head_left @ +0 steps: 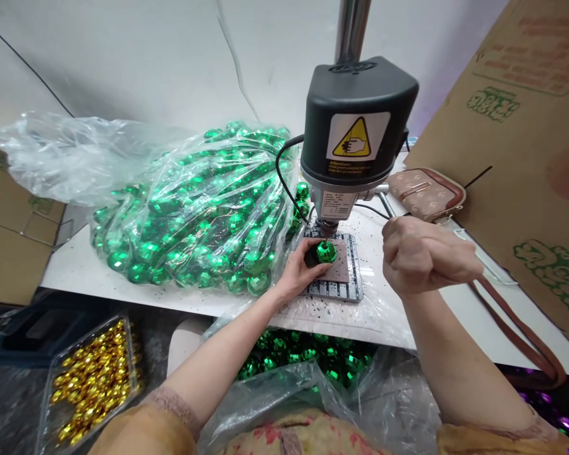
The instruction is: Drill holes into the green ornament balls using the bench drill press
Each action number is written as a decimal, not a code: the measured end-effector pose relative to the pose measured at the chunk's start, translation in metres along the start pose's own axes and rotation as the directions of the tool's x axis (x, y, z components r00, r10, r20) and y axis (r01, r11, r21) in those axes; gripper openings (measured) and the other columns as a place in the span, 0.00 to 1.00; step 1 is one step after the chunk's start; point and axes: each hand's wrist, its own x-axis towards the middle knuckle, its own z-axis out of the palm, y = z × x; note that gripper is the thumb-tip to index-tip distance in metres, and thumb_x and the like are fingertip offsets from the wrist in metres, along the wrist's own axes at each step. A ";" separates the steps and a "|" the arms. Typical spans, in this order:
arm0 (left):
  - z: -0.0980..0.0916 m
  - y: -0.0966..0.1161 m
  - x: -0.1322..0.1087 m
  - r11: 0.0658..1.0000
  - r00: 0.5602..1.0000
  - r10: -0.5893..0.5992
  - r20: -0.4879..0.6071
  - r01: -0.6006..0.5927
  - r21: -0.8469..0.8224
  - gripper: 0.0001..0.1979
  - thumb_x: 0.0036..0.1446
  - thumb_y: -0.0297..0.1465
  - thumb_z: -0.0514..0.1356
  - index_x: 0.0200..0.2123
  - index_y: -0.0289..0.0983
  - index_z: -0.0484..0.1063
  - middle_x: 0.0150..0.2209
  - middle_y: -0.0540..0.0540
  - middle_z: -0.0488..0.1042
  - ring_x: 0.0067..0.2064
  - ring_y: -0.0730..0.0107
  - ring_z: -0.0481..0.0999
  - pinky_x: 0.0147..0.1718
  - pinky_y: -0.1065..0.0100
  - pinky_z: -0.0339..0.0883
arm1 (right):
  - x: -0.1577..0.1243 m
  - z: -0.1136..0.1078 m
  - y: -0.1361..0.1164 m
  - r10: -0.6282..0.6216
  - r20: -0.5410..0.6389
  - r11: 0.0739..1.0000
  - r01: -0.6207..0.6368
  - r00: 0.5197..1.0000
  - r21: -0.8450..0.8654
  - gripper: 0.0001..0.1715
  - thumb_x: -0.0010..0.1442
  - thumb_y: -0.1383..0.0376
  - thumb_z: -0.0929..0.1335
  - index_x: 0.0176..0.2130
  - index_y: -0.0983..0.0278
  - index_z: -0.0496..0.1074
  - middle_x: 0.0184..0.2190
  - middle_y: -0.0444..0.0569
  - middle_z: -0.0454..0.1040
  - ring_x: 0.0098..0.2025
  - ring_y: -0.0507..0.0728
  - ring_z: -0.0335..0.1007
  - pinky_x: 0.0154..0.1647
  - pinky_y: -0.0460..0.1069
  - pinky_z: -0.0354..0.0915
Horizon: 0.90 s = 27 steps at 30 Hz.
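Note:
My left hand point(299, 270) pinches a shiny green faceted ball point(326, 251) between thumb and fingers. The ball sits on a brown pad point(340, 268) over the slotted metal base point(358, 278) of a small drill press point(358, 126). Right above it is the drill's chuck point(326, 227); whether the bit touches the ball I cannot tell. My right hand point(422, 256) is closed in a fist around the drill press's feed lever point(385, 202), most of whose grip is hidden by the fingers. Dark shavings lie scattered around the base.
A large clear bag of green balls point(194, 215) fills the table's left side. More green balls point(308, 354) lie in plastic at my lap. A tray of gold balls point(95, 379) stands below left. A patterned bag point(427, 193) and cardboard box point(526, 158) are at right.

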 end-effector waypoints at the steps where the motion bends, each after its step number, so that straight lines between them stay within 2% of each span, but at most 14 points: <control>1: 0.000 0.000 0.000 1.000 1.000 0.001 -0.003 -0.001 0.000 0.26 0.55 0.35 0.71 0.55 0.40 0.69 0.52 0.42 0.77 0.55 0.55 0.77 0.57 0.51 0.71 | 0.005 0.002 -0.002 0.036 -0.018 0.999 -0.037 0.999 -0.029 0.28 0.60 0.70 0.65 0.17 0.63 0.46 0.11 0.37 0.49 0.12 0.47 0.46 0.14 0.50 0.45; 4: 0.000 0.000 -0.001 1.000 1.000 -0.006 -0.012 0.006 -0.009 0.26 0.54 0.36 0.71 0.55 0.40 0.69 0.52 0.42 0.78 0.54 0.56 0.77 0.57 0.51 0.71 | 0.033 0.012 -0.009 0.184 -0.116 0.979 -0.192 0.976 -0.061 0.30 0.63 0.66 0.67 0.14 0.63 0.52 0.11 0.38 0.50 0.12 0.46 0.48 0.16 0.49 0.44; 6: 0.000 -0.001 0.000 1.000 1.000 -0.014 -0.012 0.014 -0.026 0.26 0.54 0.36 0.71 0.55 0.39 0.69 0.51 0.42 0.78 0.53 0.56 0.78 0.56 0.51 0.72 | 0.056 0.019 -0.009 0.307 -0.184 0.949 -0.314 0.934 -0.014 0.30 0.63 0.66 0.68 0.14 0.62 0.57 0.10 0.37 0.50 0.12 0.46 0.47 0.17 0.49 0.42; 8: 0.001 0.000 0.001 0.999 1.000 -0.018 -0.026 0.017 -0.037 0.26 0.54 0.36 0.72 0.54 0.39 0.69 0.50 0.42 0.78 0.52 0.58 0.78 0.55 0.53 0.72 | 0.076 0.025 -0.007 0.390 -0.156 0.921 -0.389 0.908 0.033 0.28 0.63 0.68 0.67 0.14 0.62 0.59 0.10 0.38 0.53 0.13 0.45 0.48 0.17 0.49 0.42; 11: 0.002 0.007 -0.002 1.000 0.995 0.004 -0.101 -0.004 0.003 0.24 0.54 0.35 0.71 0.52 0.38 0.70 0.49 0.42 0.78 0.50 0.60 0.79 0.52 0.56 0.74 | 0.095 0.028 0.000 0.511 -0.116 0.858 -0.498 0.852 0.123 0.28 0.60 0.69 0.68 0.13 0.61 0.58 0.09 0.37 0.52 0.11 0.46 0.46 0.14 0.49 0.39; 14: -0.002 0.018 -0.022 0.979 0.972 0.145 -0.185 -0.114 0.167 0.22 0.56 0.35 0.70 0.52 0.39 0.70 0.47 0.42 0.77 0.49 0.61 0.79 0.48 0.59 0.75 | 0.099 0.027 0.003 0.583 -0.078 0.808 -0.567 0.809 0.157 0.27 0.59 0.69 0.68 0.13 0.60 0.57 0.09 0.37 0.51 0.11 0.47 0.46 0.14 0.49 0.38; 16: -0.010 0.024 -0.049 0.903 0.945 0.317 -0.085 -0.273 0.331 0.21 0.59 0.36 0.68 0.54 0.40 0.71 0.50 0.41 0.75 0.51 0.59 0.79 0.48 0.60 0.76 | 0.097 0.027 0.003 0.564 -0.074 0.822 -0.551 0.822 0.143 0.27 0.60 0.68 0.68 0.14 0.61 0.57 0.10 0.37 0.53 0.11 0.46 0.46 0.15 0.50 0.37; 17: -0.014 0.027 -0.066 0.838 0.919 0.393 0.040 -0.376 0.396 0.21 0.60 0.36 0.67 0.55 0.42 0.71 0.53 0.40 0.74 0.52 0.58 0.78 0.48 0.60 0.76 | 0.096 0.026 0.003 0.552 -0.077 0.831 -0.539 0.831 0.138 0.27 0.60 0.67 0.68 0.14 0.61 0.57 0.10 0.37 0.53 0.11 0.46 0.46 0.15 0.50 0.37; 19: -0.025 0.030 -0.103 0.665 0.816 0.482 0.320 -0.578 0.473 0.18 0.62 0.36 0.65 0.54 0.45 0.72 0.54 0.40 0.74 0.46 0.60 0.79 0.43 0.62 0.76 | 0.095 0.026 0.002 0.545 -0.083 0.836 -0.532 0.835 0.132 0.27 0.60 0.67 0.68 0.14 0.61 0.57 0.10 0.37 0.54 0.12 0.46 0.46 0.15 0.50 0.38; 20: -0.030 0.032 -0.121 0.577 0.759 0.479 0.441 -0.651 0.493 0.17 0.62 0.35 0.64 0.54 0.46 0.73 0.53 0.41 0.76 0.43 0.61 0.79 0.41 0.62 0.76 | 0.095 0.026 0.002 0.544 -0.086 0.837 -0.532 0.835 0.127 0.27 0.60 0.67 0.68 0.14 0.61 0.57 0.10 0.37 0.54 0.12 0.46 0.47 0.15 0.50 0.38; 22: -0.039 0.036 -0.147 0.465 0.687 0.399 0.608 -0.723 0.511 0.17 0.64 0.37 0.62 0.56 0.46 0.73 0.52 0.40 0.77 0.44 0.57 0.79 0.45 0.57 0.76 | 0.094 0.027 0.002 0.537 -0.082 0.842 -0.527 0.840 0.113 0.28 0.61 0.67 0.68 0.15 0.62 0.57 0.10 0.37 0.54 0.13 0.45 0.47 0.16 0.49 0.40; 24: -0.045 0.043 -0.156 0.436 0.656 0.342 0.673 -0.745 0.504 0.18 0.64 0.43 0.61 0.55 0.45 0.74 0.50 0.40 0.78 0.47 0.53 0.79 0.51 0.53 0.75 | 0.094 0.027 0.003 0.526 -0.080 0.849 -0.518 0.847 0.099 0.29 0.63 0.67 0.67 0.15 0.63 0.56 0.10 0.37 0.53 0.13 0.43 0.47 0.16 0.47 0.40; 25: -0.047 0.047 -0.152 0.438 0.642 0.345 0.685 -0.755 0.487 0.18 0.64 0.45 0.60 0.53 0.44 0.74 0.48 0.40 0.79 0.48 0.53 0.78 0.52 0.54 0.75 | 0.093 0.027 0.004 0.520 -0.083 0.853 -0.513 0.850 0.096 0.29 0.64 0.67 0.67 0.15 0.64 0.56 0.10 0.37 0.53 0.13 0.42 0.46 0.17 0.46 0.41; 27: -0.052 0.054 -0.129 0.453 0.634 0.360 0.684 -0.760 0.466 0.16 0.65 0.40 0.59 0.52 0.41 0.73 0.44 0.41 0.79 0.47 0.56 0.78 0.51 0.55 0.75 | 0.092 0.028 0.005 0.513 -0.090 0.857 -0.505 0.853 0.098 0.29 0.64 0.68 0.67 0.15 0.65 0.56 0.10 0.36 0.52 0.14 0.41 0.47 0.18 0.45 0.42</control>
